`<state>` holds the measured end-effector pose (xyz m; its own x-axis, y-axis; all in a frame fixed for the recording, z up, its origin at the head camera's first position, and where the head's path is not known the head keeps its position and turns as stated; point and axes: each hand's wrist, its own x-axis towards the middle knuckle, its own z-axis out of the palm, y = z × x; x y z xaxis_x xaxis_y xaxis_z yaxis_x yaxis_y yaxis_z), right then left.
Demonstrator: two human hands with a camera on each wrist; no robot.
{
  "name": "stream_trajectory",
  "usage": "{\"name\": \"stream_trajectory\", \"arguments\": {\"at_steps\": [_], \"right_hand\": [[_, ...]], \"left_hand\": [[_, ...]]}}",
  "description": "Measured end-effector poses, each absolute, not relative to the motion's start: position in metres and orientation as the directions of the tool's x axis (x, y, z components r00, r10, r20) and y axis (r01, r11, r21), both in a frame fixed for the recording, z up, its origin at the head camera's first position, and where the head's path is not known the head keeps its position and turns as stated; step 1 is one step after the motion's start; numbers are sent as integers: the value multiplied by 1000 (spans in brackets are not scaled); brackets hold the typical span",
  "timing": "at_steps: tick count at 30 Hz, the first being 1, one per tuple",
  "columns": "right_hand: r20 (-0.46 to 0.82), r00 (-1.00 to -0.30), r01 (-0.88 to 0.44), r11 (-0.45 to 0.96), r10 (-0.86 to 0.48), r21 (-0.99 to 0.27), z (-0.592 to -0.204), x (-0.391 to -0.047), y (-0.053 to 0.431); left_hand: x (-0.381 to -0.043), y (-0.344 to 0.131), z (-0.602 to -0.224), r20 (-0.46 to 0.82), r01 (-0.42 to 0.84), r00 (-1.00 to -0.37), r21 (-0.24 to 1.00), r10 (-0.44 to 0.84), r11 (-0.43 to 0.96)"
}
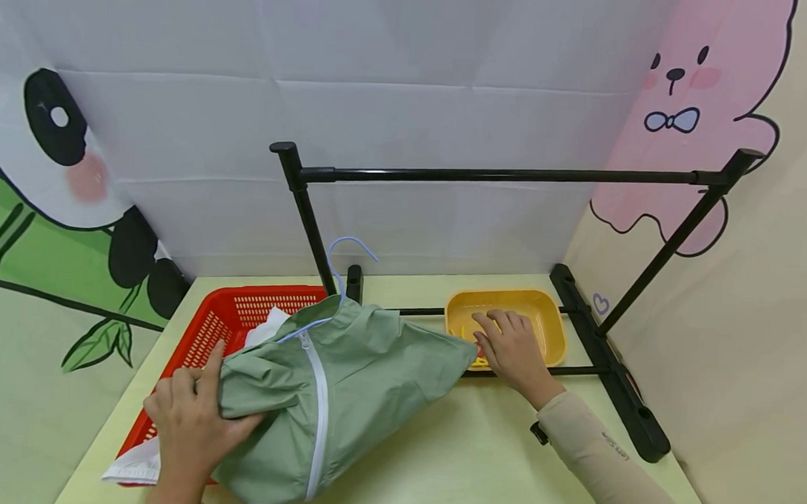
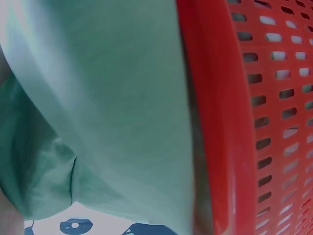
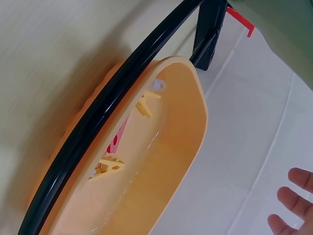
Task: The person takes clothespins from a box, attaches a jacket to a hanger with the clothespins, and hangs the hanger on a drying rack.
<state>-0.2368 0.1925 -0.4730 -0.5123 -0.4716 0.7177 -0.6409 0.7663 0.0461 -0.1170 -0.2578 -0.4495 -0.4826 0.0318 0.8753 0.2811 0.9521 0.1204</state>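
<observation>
A green jacket [image 1: 372, 384] with a white zipper hangs on a blue hanger [image 1: 353, 240], its hook rising above the collar. My left hand [image 1: 187, 415] grips the jacket's left side, fabric between thumb and fingers. In the left wrist view, the green cloth [image 2: 112, 107] fills much of the frame and hides the fingers. Over the yellow basket [image 1: 553, 324], my right hand [image 1: 510, 348] has its fingers spread and loosely bent, beside the tip of the jacket's right side. In the right wrist view, yellow clips [image 3: 108, 166] and a pink clip [image 3: 116, 139] lie in that basket.
A black garment rack [image 1: 499, 176] stands across the table, its lower bars beside the yellow basket. Behind the jacket, a red perforated basket [image 1: 207, 334] holds white cloth [image 1: 267, 326], and more white cloth [image 1: 136, 465] hangs over its front edge. Walls enclose the back and right.
</observation>
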Motion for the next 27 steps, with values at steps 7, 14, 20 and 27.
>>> {"name": "stream_trajectory", "arguments": {"at_steps": [7, 14, 20, 27], "right_hand": [[674, -581, -613, 790, -456, 7, -475, -239, 198], [656, -609, -598, 802, -446, -9, -478, -243, 203], [630, -648, -573, 819, -428, -32, -486, -247, 209], [589, -690, -546, 837, -422, -40, -493, -248, 216]], "left_hand": [[-117, -257, -449, 876, 283, -481, 119, 34, 952], [-118, -257, -449, 876, 287, -481, 120, 35, 950], [-118, -258, -449, 883, 286, -467, 112, 37, 952], [-117, -258, -450, 883, 276, -468, 116, 28, 954]]}}
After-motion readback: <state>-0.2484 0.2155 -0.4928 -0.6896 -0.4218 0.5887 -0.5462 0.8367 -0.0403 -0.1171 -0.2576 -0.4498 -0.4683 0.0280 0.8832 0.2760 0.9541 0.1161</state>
